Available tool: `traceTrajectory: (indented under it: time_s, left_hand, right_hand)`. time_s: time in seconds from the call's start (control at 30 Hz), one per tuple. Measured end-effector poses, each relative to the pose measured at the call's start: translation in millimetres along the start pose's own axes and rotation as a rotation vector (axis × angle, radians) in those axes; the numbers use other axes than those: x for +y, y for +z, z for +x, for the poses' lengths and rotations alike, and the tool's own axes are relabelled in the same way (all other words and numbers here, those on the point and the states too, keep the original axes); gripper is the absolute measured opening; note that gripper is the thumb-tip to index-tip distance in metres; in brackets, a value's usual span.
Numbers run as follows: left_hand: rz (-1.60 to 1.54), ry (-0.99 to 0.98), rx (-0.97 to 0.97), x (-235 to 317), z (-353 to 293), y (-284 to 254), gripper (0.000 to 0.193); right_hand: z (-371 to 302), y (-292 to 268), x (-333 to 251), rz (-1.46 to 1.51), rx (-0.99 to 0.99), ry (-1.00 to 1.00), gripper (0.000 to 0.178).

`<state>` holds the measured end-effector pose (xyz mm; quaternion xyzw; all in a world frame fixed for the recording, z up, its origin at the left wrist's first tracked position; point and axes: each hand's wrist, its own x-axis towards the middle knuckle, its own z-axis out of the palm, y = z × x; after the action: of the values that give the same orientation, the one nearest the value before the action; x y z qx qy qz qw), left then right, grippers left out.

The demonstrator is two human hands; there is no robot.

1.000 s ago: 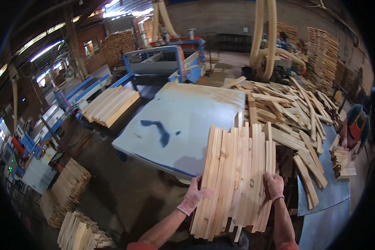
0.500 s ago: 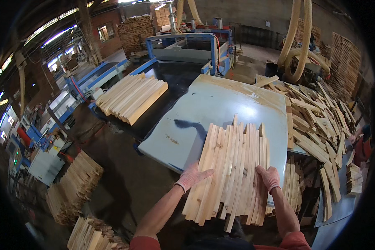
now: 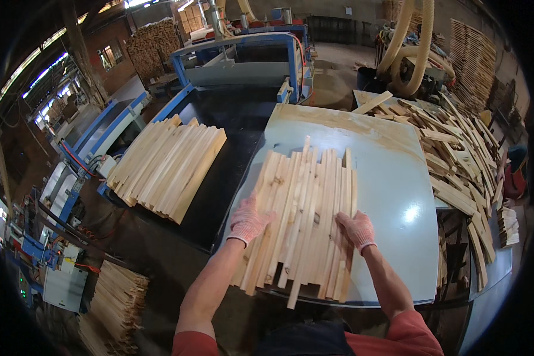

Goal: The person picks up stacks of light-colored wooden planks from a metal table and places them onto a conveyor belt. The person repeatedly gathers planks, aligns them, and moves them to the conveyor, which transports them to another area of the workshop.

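A bundle of wooden strips (image 3: 302, 207) lies side by side over the near part of a pale blue-grey tabletop (image 3: 391, 172). Its ends are uneven, and several jut past the table's near edge. My left hand (image 3: 250, 221), in a pinkish work glove, presses against the bundle's left side with the thumb over the top. At the right side, my gloved right hand (image 3: 356, 230) grips the outer strips, its thumb also on top. Between them both hands squeeze the bundle; the fingers underneath or along the sides are partly hidden.
Another row of strips (image 3: 166, 166) rests on a black machine bed (image 3: 231, 124) to the left. Behind it stands a blue-framed machine (image 3: 237, 59). Loose wood pieces (image 3: 457, 160) are heaped at the right. Stacked strips (image 3: 115, 308) stand at the lower left.
Both hands and the bundle of strips have moved forward and left over the tabletop. The view has shifted too. Both hands still hold the bundle's sides.
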<state>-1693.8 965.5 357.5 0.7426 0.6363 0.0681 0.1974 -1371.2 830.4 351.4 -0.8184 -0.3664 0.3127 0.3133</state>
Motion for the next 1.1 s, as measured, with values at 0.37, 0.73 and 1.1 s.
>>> traceTrajectory:
  time_s: [0.37,0.73,1.1]
  left_hand:
    - [0.269,0.229,0.087,-199,114,-74,0.076]
    - [0.200,0.483,0.014,-227,109,-102,0.080]
    - [0.231,0.465,-0.052,-213,111,-112,0.079]
  right_hand:
    - [55,211,-173,-0.054,0.000,-0.101,0.075]
    - [26,255,-231,-0.469,0.352,-0.200,0.089]
    - [47,349,-292,-0.743,0.367,-0.316,0.068]
